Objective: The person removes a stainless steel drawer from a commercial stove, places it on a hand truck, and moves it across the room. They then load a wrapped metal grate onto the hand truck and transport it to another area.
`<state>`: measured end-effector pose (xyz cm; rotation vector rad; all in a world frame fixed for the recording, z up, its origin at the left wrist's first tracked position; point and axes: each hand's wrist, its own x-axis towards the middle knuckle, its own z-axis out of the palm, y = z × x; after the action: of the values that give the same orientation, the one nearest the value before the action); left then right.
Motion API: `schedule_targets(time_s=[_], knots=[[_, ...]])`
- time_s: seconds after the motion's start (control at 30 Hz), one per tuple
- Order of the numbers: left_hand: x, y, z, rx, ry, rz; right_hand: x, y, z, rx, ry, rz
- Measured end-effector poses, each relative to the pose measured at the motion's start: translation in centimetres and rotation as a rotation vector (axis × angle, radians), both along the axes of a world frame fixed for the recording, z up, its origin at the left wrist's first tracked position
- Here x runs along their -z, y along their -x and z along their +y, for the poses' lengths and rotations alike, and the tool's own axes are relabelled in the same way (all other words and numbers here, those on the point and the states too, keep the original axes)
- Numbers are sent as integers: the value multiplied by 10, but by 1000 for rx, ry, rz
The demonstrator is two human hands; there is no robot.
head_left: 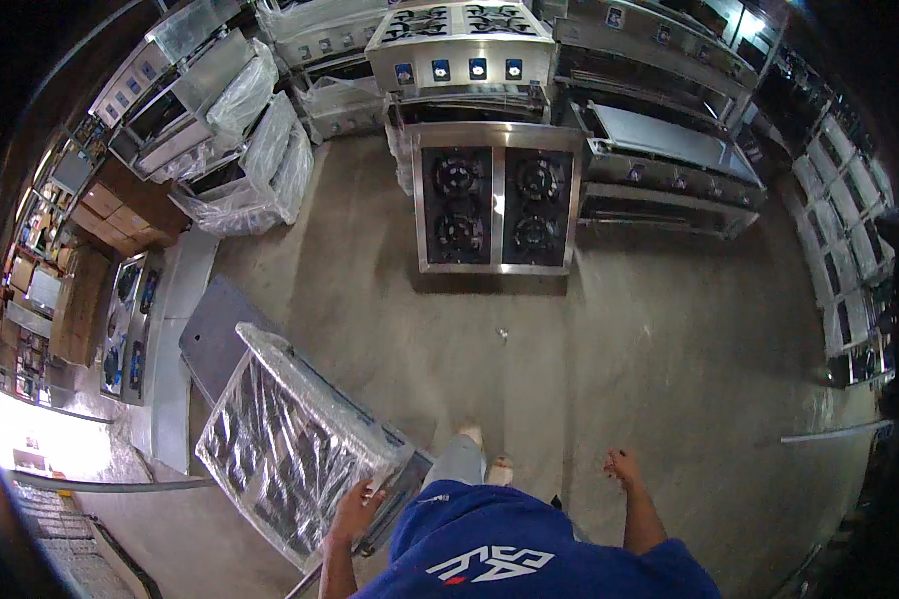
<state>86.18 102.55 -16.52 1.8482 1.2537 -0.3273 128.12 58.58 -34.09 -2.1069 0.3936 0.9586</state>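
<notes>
Left grip (358,511), released, is at the boxy silver appliance in clear plastic wrap (282,434), left of the person, contact indeterminable; apparent step: handling; moving it likely requires the released right grip (624,467).

Place: read as a cooking-appliance stockroom or workshop, which one was unclear | Landmark: four-burner cooktop (498,200) | Beyond it: another steel gas range (474,65) stood | Right of it: steel cooking units (669,178) stood stacked | Left of it: plastic-wrapped appliances (270,170), then cardboard boxes (120,212) | Around it: plain grey floor (659,339) showed
</notes>
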Motion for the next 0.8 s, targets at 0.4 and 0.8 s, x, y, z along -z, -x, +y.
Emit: schedule_targets(time_s=[0.4,0.8], knots=[[73,-319,193,329,41,-61,-26,-168,186,-259,44,157],[-22,-634,332,-147,530,-751,-75,-490,420,-513,206,-770]])
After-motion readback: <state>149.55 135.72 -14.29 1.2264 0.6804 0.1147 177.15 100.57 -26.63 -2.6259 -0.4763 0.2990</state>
